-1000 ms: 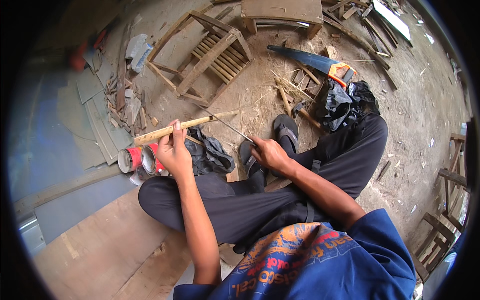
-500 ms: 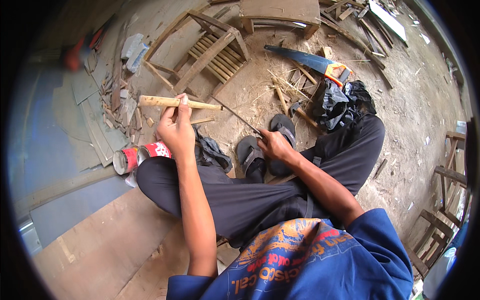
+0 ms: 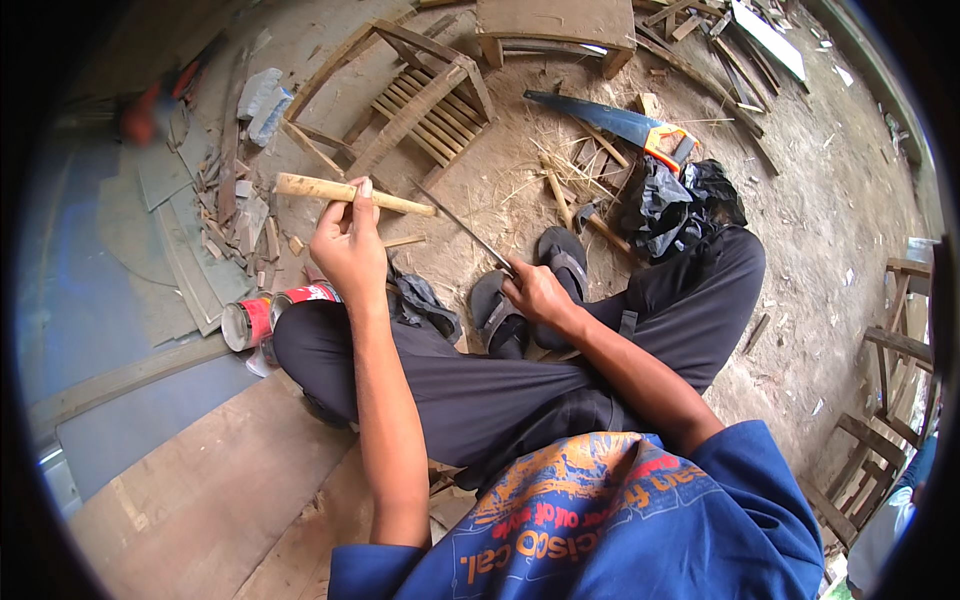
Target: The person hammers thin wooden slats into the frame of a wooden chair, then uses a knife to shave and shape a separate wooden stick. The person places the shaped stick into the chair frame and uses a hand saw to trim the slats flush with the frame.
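Note:
My left hand point(image 3: 350, 235) is closed round a pale, tapered wooden stick point(image 3: 310, 187), thumb on top. Its thick end points left and its thin end right. In my closed right hand point(image 3: 543, 296) is a knife point(image 3: 462, 225) with a long, narrow blade, seen nearly edge-on; the handle is hidden by my fingers. The blade slants up and left, its far part close to the stick's thin end. Whether the two touch I cannot tell.
A slatted wooden frame point(image 3: 425, 110) and a low wooden stool point(image 3: 556, 22) stand ahead. A handsaw point(image 3: 610, 122), a hammer point(image 3: 603, 228), black plastic point(image 3: 690, 208) and shavings lie on the floor. Red cans point(image 3: 247, 322) stand by my left knee. Wooden chair frames point(image 3: 885, 400) are at right.
The knife has swung steeper, and its tip now reaches past the stick's thin end. The stick's thin end has dipped slightly. Both hands keep their grip.

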Demonstrator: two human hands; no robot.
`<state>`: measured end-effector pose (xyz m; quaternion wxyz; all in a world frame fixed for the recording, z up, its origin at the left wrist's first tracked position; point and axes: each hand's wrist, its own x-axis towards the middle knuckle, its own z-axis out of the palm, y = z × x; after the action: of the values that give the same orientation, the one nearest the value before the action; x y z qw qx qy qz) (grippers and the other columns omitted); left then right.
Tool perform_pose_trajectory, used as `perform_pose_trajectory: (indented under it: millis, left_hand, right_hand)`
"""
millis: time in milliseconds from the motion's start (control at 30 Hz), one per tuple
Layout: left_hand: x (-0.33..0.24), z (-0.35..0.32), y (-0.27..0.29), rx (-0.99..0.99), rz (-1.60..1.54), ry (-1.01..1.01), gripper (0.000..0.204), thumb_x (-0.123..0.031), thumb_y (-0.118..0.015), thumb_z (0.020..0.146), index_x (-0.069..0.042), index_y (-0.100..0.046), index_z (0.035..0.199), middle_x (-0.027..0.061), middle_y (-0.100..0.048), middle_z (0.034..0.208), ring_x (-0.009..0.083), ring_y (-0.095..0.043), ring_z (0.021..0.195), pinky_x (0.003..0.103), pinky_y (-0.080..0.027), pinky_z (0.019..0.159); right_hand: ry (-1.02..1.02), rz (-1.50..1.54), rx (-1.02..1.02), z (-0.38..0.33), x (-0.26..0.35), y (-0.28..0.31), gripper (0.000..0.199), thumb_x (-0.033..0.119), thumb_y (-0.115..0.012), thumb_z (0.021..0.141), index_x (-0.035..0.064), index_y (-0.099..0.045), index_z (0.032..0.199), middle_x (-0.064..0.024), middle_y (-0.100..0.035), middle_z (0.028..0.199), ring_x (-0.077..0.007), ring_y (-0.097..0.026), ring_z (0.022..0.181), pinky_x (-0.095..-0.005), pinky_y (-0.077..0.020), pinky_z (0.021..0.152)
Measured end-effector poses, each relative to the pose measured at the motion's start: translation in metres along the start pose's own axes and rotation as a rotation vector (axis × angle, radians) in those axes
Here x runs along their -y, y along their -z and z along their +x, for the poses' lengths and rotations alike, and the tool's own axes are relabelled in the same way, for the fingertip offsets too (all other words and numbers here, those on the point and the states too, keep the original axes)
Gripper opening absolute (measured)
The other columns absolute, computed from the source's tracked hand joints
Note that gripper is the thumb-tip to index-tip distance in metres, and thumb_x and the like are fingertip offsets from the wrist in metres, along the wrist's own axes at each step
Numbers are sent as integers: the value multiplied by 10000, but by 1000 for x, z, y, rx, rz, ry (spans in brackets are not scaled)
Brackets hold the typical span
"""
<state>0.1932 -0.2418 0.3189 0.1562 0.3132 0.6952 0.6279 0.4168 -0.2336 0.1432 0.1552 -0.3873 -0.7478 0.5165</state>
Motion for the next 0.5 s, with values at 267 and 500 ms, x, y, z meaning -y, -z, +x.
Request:
perform_pose_trajectory:
  millis: [267,500]
  left_hand:
    - [4,-7,10,-28,95,13,246,-142,-670,959,77,-670,1071,72,-668,947,102,-631,850,271,-560,755]
    - [1,-25,22,-110,115,27,237,-145,-668,961,69,-648,1060,78,-662,901,114,-629,785,241,-548,691]
  right_hand:
    - [20,2,-17,-5,8,0,318,184,-650,874,1,-593,1128,-270,-655,810,-461,-644,804,-538,-513,725]
    - [6,-33,57,3,-1,2,316,243,-625,892,12,-623,1108,-280,-669,836,-468,-653,844,-524,-538,760]
